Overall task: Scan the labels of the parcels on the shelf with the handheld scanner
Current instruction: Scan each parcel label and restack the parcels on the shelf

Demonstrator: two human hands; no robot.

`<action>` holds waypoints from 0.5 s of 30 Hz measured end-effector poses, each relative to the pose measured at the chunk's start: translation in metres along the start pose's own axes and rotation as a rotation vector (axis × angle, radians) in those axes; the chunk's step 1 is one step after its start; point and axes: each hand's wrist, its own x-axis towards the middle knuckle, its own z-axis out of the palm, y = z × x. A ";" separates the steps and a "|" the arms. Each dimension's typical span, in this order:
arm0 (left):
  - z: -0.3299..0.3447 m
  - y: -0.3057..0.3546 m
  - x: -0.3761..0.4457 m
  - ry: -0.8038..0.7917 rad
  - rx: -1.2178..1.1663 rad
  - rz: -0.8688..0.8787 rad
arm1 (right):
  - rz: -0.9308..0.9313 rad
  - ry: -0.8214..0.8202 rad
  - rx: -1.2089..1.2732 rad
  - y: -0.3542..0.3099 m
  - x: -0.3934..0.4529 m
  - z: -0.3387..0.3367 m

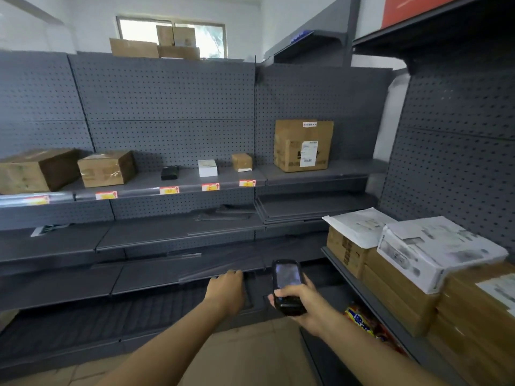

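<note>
In the head view, the right hand (302,302) grips the handheld scanner (287,286) low and near, well apart from the far shelf (178,188) parcels; the tall box's label (308,153) may not read. The left hand (227,288) seems loosely curled, empty.

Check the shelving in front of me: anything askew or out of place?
Yes. Some loose grey shelf boards lie stacked below the tall labelled box instead of mounted. A clear price strip also hangs crooked near the left hand.
</note>
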 end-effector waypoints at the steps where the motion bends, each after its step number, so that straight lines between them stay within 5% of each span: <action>1: 0.000 0.002 0.015 -0.007 0.013 0.011 | 0.002 0.028 -0.002 -0.005 0.014 -0.004; 15: -0.023 0.072 0.201 -0.006 0.033 0.257 | -0.090 0.241 -0.015 -0.099 0.158 -0.056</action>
